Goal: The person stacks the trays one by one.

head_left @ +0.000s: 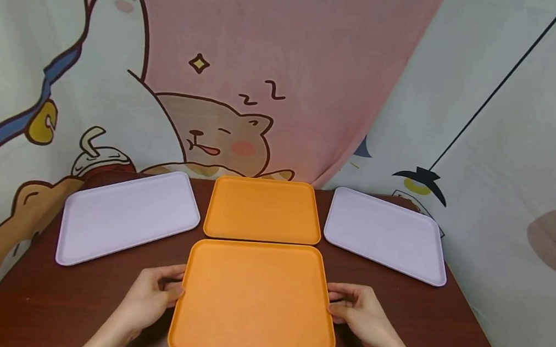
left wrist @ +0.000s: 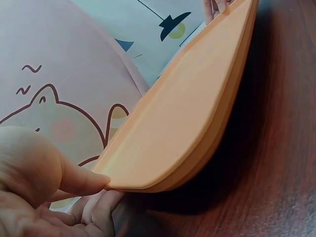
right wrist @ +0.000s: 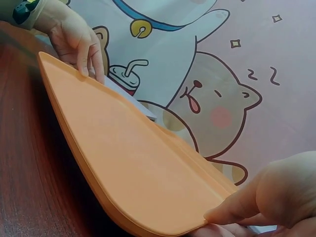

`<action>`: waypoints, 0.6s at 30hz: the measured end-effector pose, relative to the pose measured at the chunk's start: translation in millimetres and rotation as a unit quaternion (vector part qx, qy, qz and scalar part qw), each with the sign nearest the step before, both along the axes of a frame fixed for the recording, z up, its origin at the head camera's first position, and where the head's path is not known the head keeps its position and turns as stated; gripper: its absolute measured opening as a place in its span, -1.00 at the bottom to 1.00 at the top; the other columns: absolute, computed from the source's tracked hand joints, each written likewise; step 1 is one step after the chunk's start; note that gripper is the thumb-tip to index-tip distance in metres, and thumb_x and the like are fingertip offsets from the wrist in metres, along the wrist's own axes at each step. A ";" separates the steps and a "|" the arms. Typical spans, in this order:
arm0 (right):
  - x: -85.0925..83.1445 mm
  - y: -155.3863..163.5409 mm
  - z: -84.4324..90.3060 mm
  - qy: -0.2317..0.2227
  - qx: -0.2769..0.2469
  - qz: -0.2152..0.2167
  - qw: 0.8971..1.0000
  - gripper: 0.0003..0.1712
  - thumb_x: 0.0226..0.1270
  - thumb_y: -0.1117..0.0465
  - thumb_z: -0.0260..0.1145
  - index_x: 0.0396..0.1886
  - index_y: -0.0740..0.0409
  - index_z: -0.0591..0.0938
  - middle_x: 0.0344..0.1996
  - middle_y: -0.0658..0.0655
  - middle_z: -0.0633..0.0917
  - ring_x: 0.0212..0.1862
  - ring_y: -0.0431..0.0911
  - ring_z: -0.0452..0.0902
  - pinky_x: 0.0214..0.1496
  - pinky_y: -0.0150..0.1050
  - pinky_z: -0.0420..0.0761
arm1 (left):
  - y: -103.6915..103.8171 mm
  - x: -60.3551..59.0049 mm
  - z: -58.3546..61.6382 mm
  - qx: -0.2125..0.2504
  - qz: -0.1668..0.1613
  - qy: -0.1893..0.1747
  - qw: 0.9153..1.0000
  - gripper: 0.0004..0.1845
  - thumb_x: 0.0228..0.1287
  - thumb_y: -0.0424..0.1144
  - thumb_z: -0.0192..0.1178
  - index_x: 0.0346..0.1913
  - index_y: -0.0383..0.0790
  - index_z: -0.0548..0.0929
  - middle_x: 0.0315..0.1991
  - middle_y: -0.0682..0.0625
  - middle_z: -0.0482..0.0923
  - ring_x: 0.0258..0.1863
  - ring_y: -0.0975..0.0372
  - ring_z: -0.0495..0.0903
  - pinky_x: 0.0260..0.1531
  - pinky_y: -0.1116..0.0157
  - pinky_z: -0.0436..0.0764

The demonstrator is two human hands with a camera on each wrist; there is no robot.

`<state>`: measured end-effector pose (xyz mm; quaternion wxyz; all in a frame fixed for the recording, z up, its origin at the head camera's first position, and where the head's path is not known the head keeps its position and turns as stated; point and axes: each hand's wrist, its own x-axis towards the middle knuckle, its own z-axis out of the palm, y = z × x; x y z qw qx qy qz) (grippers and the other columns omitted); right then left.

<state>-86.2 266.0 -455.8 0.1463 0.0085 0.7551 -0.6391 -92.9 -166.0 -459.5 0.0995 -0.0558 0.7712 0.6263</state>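
Observation:
Both hands hold a large orange tray by its two short sides, close over the dark table. My left hand pinches the left rim, thumb on top and fingers beneath, as the left wrist view shows. On the opposite rim my right hand has the same pinch, its thumb on the edge in the right wrist view. A shadow lies under the tray. Just beyond its far edge lies a second, smaller-looking orange tray. Nothing lies on either orange tray.
A pale lilac tray lies angled at the left of the dark wooden table, and another lilac tray lies angled at the right. A printed cloth with cartoon animals hangs behind and along the sides.

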 end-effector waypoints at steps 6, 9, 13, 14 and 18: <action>-1.6 -1.3 -1.8 0.004 0.012 0.002 1.000 -0.41 0.28 0.54 0.37 0.30 0.66 0.50 -0.11 0.31 0.69 -0.19 0.03 0.71 -0.23 -0.14 0.78 | 0.5 -3.3 -0.5 -0.021 0.001 0.000 1.000 -0.57 0.40 -0.66 0.19 0.31 -0.60 0.56 0.18 -0.35 0.61 -0.04 0.03 0.71 -0.21 0.13 0.80; -2.6 -1.8 -2.5 0.006 0.017 0.002 1.000 -0.42 0.27 0.54 0.37 0.29 0.66 0.51 -0.13 0.30 0.69 -0.20 0.04 0.71 -0.23 -0.13 0.78 | 1.0 -4.7 0.5 -0.035 -0.001 0.004 0.999 -0.57 0.39 -0.66 0.20 0.30 -0.59 0.57 0.18 -0.35 0.62 -0.05 0.04 0.71 -0.22 0.14 0.80; -3.9 -2.3 -3.8 0.008 0.023 0.000 1.000 -0.42 0.25 0.55 0.36 0.28 0.66 0.52 -0.14 0.30 0.69 -0.21 0.04 0.71 -0.23 -0.14 0.78 | 1.4 -6.0 0.4 -0.048 -0.002 0.009 0.999 -0.57 0.39 -0.65 0.20 0.30 -0.59 0.58 0.18 -0.35 0.63 -0.06 0.04 0.71 -0.23 0.14 0.80; -4.4 -2.4 -4.3 0.009 0.025 -0.001 1.000 -0.42 0.25 0.55 0.36 0.27 0.66 0.52 -0.15 0.29 0.69 -0.21 0.04 0.71 -0.23 -0.14 0.78 | 1.5 -6.3 0.1 -0.050 -0.002 0.010 0.999 -0.58 0.39 -0.65 0.20 0.29 -0.58 0.59 0.17 -0.35 0.63 -0.06 0.04 0.71 -0.23 0.15 0.80; -5.8 -2.6 -5.6 0.012 0.027 0.000 1.000 -0.43 0.24 0.55 0.36 0.26 0.67 0.52 -0.16 0.30 0.69 -0.21 0.04 0.71 -0.23 -0.14 0.78 | 1.6 -7.0 -1.5 -0.056 -0.002 0.013 0.998 -0.58 0.39 -0.64 0.21 0.29 -0.58 0.60 0.17 -0.34 0.64 -0.08 0.06 0.71 -0.24 0.16 0.79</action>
